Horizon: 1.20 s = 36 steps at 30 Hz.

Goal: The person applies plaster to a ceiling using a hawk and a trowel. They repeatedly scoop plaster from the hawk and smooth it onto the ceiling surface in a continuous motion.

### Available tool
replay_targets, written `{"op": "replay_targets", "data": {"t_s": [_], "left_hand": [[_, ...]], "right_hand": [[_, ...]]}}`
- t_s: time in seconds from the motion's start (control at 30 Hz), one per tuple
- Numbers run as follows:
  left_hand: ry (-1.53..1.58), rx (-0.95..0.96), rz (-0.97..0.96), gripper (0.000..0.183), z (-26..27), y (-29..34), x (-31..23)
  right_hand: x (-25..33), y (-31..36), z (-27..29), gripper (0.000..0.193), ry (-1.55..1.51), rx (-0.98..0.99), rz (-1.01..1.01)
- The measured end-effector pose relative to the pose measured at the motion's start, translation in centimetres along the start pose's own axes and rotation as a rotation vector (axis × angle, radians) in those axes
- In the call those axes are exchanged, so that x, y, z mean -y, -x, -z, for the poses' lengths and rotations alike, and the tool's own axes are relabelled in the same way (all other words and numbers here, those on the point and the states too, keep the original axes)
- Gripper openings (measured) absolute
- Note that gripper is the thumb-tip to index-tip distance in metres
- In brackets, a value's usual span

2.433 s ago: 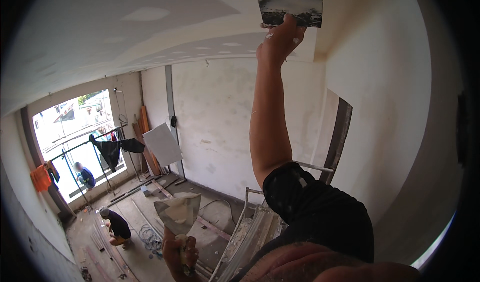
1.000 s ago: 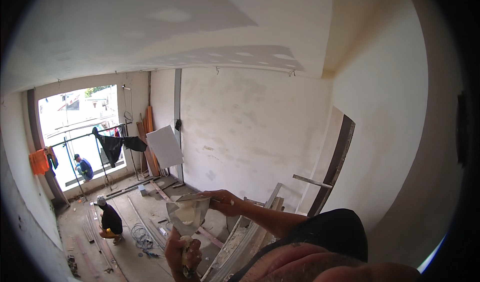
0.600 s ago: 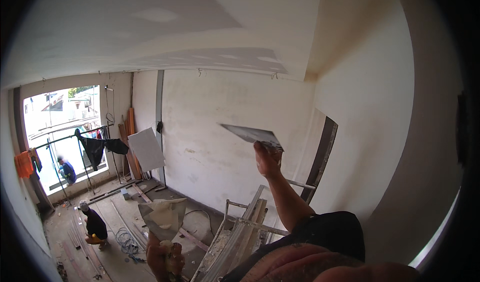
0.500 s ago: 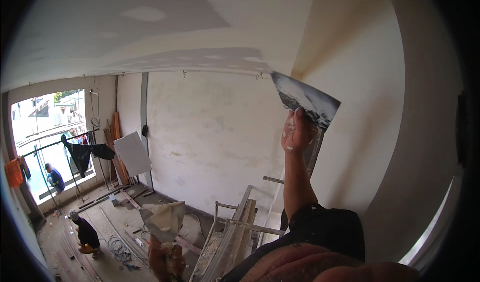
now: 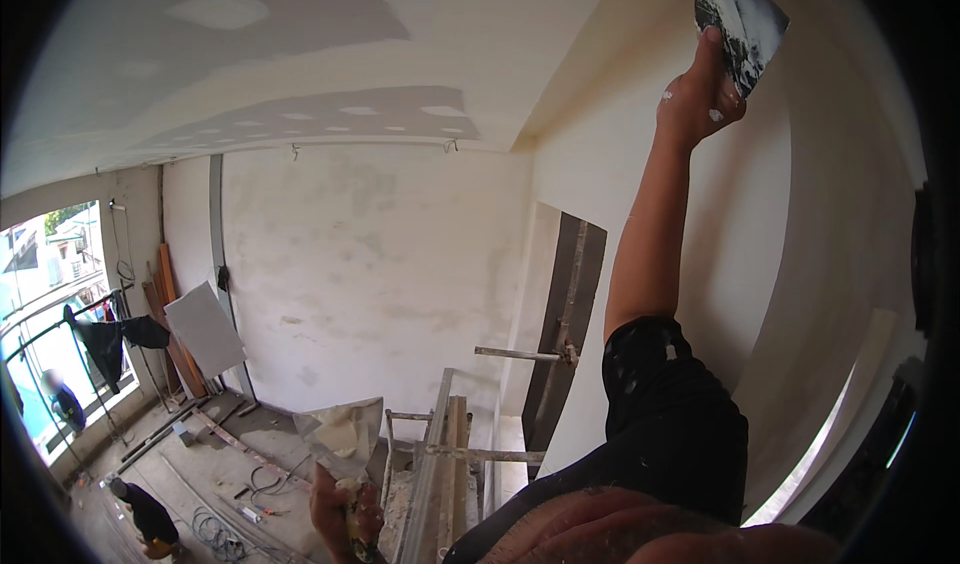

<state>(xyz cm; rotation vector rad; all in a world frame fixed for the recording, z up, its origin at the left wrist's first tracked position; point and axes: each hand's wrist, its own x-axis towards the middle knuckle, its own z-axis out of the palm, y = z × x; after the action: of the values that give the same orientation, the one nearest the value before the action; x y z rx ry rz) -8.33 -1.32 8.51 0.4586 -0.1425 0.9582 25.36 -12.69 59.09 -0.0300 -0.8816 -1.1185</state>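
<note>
High at the upper right, my right hand [image 5: 692,109] grips a wide putty knife [image 5: 742,24], its thumb lying along the blade. Whitish putty smears the dark blade, and spots of it dot the hand. The blade is raised before the pale wall [image 5: 580,179], near the ceiling edge; whether it touches cannot be told. Low in the middle, my left hand [image 5: 345,509] is closed around the handle of a second broad putty knife [image 5: 368,422]. A heap of cream-coloured putty [image 5: 345,436] lies on that blade.
Scaffold bars [image 5: 485,454] and planks [image 5: 456,474] stand below me. A patched ceiling [image 5: 300,24] spreads overhead. On the floor lie cables [image 5: 215,534] and long strips. One person [image 5: 150,519] crouches at lower left; another [image 5: 65,404] is by the window. A grey board [image 5: 205,326] leans at the back.
My right hand has swung up and to the right with its putty knife. The view has turned right, uncovering a dark doorway. My left hand still holds its loaded putty knife low.
</note>
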Motion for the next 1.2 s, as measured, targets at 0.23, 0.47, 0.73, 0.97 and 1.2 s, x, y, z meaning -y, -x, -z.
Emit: {"op": "replay_targets", "data": {"t_s": [0.23,0.47,0.73,0.97,1.2], "left_hand": [[-0.081,-0.031,0.097,0.058,1.1,-0.3,-0.4],[-0.459,-0.183,-0.115,0.056,-0.8,-0.5,0.9],[-0.231,-0.291,-0.330,0.062,-1.4,0.3,3.2],[-0.312,-0.739,-0.562,0.053,-1.1,4.3,5.4],[-0.416,-0.992,-0.682,0.056,-0.1,9.6,10.6]], "right_hand": [[1.3,-1.0,-2.9,0.028,-0.116,0.082,0.098],[-0.4,0.6,-0.5,0.034,0.173,-0.039,-0.020],[2.7,21.4,10.4,0.022,0.016,-0.008,-0.546],[11.0,53.2,25.6,0.049,0.090,0.950,-1.822],[24.4,58.5,37.8,0.029,-0.323,1.608,-2.113]]}}
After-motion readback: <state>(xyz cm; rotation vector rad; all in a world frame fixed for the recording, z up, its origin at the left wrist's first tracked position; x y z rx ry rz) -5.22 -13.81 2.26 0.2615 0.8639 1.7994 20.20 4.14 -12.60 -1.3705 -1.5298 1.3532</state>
